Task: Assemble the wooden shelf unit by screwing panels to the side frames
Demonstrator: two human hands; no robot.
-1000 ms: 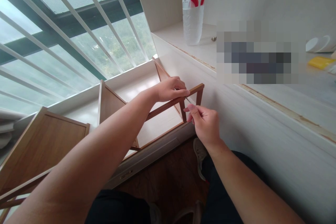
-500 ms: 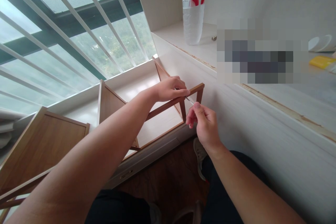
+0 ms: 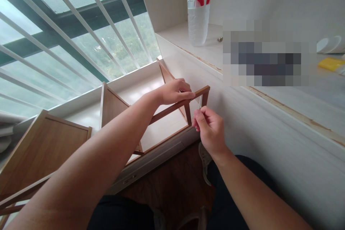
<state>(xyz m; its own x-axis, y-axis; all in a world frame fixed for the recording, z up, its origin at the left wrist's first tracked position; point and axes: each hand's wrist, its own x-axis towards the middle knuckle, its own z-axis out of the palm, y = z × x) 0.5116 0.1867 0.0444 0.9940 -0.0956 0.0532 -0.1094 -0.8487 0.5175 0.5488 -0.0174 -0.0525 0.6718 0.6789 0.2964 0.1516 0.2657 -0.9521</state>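
**Two hands at the corner of a wooden frame**

The left hand reaches forward on a long, nearly straight arm and lies palm down on the top rail of the frame, fingers curled over the rail and clamped on it, just short of the frame's near right corner. The right hand comes up from below with the wrist bent, just below and to the right of that corner; its thumb and fingers are pinched together on a thin, pale tool that stands almost upright beside the frame's short corner post. What kind of tool it is cannot be told. The two hands are close but not touching.

The frame rests on the sill beneath the barred window, hard against a white cabinet on its right. A loose panel lies well to the frame's left.

Beyond the frame, on the cabinet's top, stands a clear bottle; its white and red label reads "Wahaha" in part, with small print and a code square too fine to read. Far to the right of the frame lie a yellow object and white bowls.
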